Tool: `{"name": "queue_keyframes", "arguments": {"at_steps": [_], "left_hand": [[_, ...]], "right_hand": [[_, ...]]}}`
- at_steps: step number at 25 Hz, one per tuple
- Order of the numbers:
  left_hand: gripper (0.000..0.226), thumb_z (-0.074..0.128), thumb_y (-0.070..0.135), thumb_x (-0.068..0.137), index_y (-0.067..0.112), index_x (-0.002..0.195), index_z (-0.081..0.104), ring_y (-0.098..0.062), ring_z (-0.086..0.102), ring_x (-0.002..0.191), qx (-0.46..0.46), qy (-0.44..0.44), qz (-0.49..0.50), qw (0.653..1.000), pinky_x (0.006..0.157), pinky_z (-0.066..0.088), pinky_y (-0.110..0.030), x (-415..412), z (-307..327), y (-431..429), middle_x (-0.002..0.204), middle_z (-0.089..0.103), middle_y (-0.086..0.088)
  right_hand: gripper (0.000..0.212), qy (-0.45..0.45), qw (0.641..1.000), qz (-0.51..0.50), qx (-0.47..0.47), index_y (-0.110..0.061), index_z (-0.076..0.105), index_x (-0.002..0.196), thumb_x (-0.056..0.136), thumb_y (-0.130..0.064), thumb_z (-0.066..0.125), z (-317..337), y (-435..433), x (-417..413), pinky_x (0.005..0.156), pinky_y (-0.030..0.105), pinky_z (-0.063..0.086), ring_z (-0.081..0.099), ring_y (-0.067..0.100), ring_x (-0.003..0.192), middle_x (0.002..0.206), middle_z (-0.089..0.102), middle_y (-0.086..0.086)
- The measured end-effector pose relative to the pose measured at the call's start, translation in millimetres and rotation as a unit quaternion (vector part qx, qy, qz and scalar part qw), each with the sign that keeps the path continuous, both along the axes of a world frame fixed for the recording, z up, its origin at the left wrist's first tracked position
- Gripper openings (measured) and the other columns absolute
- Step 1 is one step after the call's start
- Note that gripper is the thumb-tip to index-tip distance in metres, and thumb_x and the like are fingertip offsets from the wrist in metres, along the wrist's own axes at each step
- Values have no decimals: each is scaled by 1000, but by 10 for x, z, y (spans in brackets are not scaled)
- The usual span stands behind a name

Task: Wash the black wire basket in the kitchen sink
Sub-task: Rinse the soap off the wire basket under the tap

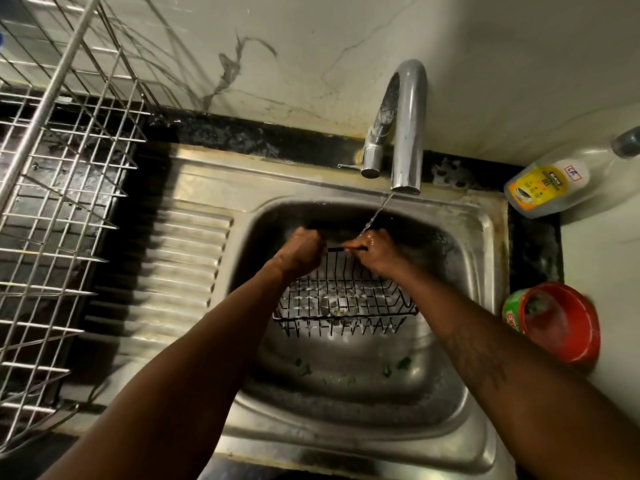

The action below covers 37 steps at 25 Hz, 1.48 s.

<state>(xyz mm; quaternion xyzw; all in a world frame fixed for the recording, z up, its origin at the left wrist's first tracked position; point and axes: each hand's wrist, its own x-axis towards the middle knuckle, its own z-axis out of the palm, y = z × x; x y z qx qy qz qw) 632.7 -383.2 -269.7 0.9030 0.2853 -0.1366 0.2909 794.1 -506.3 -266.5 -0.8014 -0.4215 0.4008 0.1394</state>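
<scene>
– So, which step is going on at the stainless steel kitchen sink [485,237]?

– Rinsing, I'd judge. The black wire basket [343,299] is hanging tilted inside the sink, above its drain. The left hand [301,252] and the right hand [375,251] are both gripping the basket's far rim. Their fingers [317,242] are curling tightly round the wire, just beside each other.

– Is water running?

– Yes. A thin stream [375,216] is falling from the curved chrome tap [408,133] at the sink's back edge. It is landing on the right hand, not on most of the basket.

– What is the next move calling for?

– Probably turning the basket so the stream is reaching the lower wires. Neither hand is holding a sponge, so scrubbing may be needing one fetched.

– Anything readable?

– On the black worktop [535,258] right of the sink, a clear plastic bottle with a yellow label [554,181] is lying on its side. Its print is too small to read. Nearer, also right of the sink, a round red tub [561,323] is showing a green label with white letters starting "EX". The rest is curving out of sight.
</scene>
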Motion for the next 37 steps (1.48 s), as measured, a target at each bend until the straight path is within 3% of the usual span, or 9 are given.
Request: {"name": "queue_keyframes", "arguments": {"at_steps": [4, 8, 11, 13, 17, 21, 26, 30, 37], "left_hand": [[19, 56, 9, 95, 11, 91, 74, -23, 62, 81, -15, -4, -7, 1000, 76, 56, -36, 126, -1, -65, 85, 70, -8], [17, 57, 10, 96, 12, 93, 73, -23, 59, 85, -13, 3, 1, 1000, 70, 50, -32, 187, -57, -97, 89, 69, -10], [18, 55, 10, 97, 10, 95, 73, -20, 59, 78, -9, -8, 14, 1000, 69, 49, -30, 223, -72, -110, 85, 67, -6], [19, 55, 10, 98, 8, 96, 74, -21, 61, 77, -15, -22, 28, 999, 70, 51, -31, 275, -66, -162, 85, 68, -7], [18, 61, 13, 96, 19, 102, 78, -20, 66, 86, -41, -25, 23, 999, 77, 55, -31, 271, -82, -134, 95, 74, -4], [15, 66, 16, 94, 13, 104, 77, -25, 68, 100, -32, 8, -2, 999, 89, 55, -35, 193, -115, 61, 104, 74, -9], [15, 67, 27, 93, 18, 103, 75, -25, 67, 91, -57, -5, -8, 998, 82, 59, -44, 431, -136, -169, 99, 72, -10], [20, 69, 28, 93, 14, 106, 75, -25, 66, 95, -74, -22, 23, 997, 87, 57, -39, 505, -91, -225, 102, 73, -11], [17, 64, 20, 96, 10, 105, 75, -25, 69, 90, -34, -5, 9, 999, 83, 57, -33, 343, -64, 39, 99, 73, -12]], "right_hand": [[22, -14, 999, -31, -14, -23, 74, 115, 93, -24, 71, -24, -253, 263, 86, 34, 60, 69, 12, 91, 111, 74, 2], [26, -43, 998, -30, -20, -39, 71, 116, 90, -40, 72, -288, -261, 288, 88, 36, 59, 67, 16, 94, 117, 68, 3], [15, -46, 999, -4, -13, -30, 76, 106, 96, -26, 65, -13, -123, 82, 78, 32, 57, 65, 14, 83, 100, 71, -3], [23, -53, 998, 28, -21, -27, 76, 102, 99, -15, 57, 24, -87, 31, 75, 32, 55, 63, 14, 80, 92, 69, -5], [41, -75, 994, 68, -43, -30, 72, 118, 94, -2, 55, -16, -229, 201, 94, 40, 55, 66, 21, 103, 117, 71, -2], [39, -50, 998, 30, -29, -21, 73, 119, 92, 4, 59, -42, -433, 379, 107, 36, 50, 62, 17, 123, 134, 66, -2], [35, -40, 999, 32, -16, -22, 73, 120, 96, -2, 58, 39, -454, 331, 94, 38, 57, 70, 20, 105, 123, 71, -1], [37, -45, 998, 31, -17, -24, 72, 121, 95, -2, 58, 5, -526, 410, 87, 41, 60, 71, 20, 95, 122, 72, 1], [36, -54, 998, 26, -20, -22, 68, 128, 96, -8, 60, 67, -501, 343, 93, 34, 56, 69, 20, 105, 130, 68, 3]]}}
